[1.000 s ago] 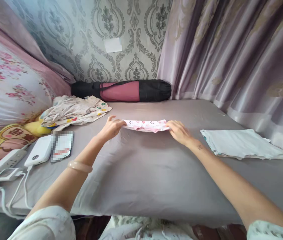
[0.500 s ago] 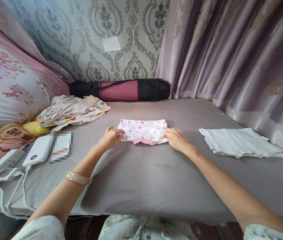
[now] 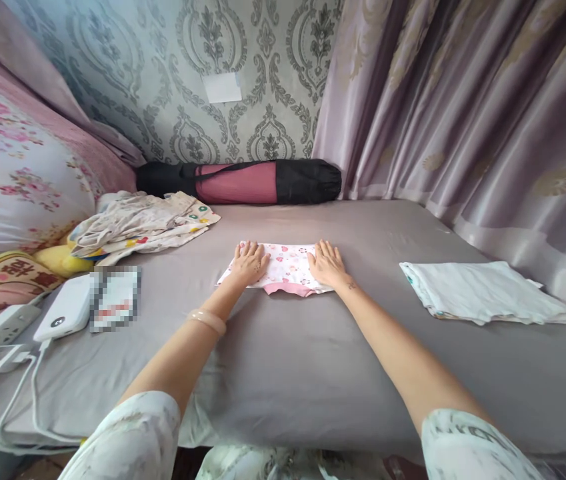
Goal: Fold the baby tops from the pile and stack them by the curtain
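A small white garment with pink hearts and flowers lies folded into a rectangle on the grey bed sheet. Its pink curved edge faces me. My left hand rests flat on the garment's left end, fingers spread and pointing away from me. On the right end lies my right hand, also flat with its fingers apart. Both palms cover parts of the print. Neither hand grips the cloth.
Folded pale cloths lie at the right. At the left are a crumpled heap of clothes, a yellow plush, a white power bank, a power strip with cables, and a blurred packet. A black-and-pink rolled bag lies along the wall.
Both hands have let go of the garment's side edges and moved inward on top of it, opening flat. The garment's left corner now spreads a little further out.
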The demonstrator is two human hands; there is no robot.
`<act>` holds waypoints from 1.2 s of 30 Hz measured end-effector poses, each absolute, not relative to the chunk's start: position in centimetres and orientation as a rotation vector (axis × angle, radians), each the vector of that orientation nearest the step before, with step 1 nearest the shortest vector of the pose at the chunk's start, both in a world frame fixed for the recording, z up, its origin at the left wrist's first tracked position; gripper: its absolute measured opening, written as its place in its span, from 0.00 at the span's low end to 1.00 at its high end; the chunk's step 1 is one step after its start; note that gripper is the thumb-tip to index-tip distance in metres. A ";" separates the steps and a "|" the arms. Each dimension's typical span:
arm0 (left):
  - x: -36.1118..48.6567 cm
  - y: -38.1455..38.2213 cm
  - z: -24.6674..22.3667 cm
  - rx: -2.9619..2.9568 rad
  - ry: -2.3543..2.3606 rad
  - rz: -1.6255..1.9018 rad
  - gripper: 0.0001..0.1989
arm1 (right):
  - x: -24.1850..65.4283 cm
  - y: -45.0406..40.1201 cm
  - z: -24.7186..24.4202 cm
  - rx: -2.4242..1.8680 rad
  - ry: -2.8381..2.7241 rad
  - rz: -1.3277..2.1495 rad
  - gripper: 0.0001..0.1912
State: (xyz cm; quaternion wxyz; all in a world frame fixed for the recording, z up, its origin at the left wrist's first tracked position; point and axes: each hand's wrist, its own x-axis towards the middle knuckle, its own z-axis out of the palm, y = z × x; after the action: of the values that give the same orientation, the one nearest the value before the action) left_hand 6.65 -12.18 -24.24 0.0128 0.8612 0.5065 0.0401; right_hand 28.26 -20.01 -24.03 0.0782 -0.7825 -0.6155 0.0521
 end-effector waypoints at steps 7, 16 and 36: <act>6.3 -11.9 -25.0 2.570 1.647 0.137 0.28 | 28.6 -19.8 -25.3 -2.375 -1.771 0.172 0.33; 6.2 -11.6 -24.5 2.560 1.676 0.162 0.29 | 28.5 -19.8 -24.0 -2.370 -1.822 0.154 0.32; 6.5 -11.7 -24.3 2.666 1.596 0.201 0.28 | 27.5 -19.6 -24.0 -2.283 -1.881 0.022 0.30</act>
State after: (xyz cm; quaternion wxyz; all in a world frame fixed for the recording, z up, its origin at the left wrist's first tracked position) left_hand 6.50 -11.67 -24.31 0.0137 0.8561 0.5126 0.0644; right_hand 27.49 -19.61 -23.95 0.0916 -0.7686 -0.6331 0.0074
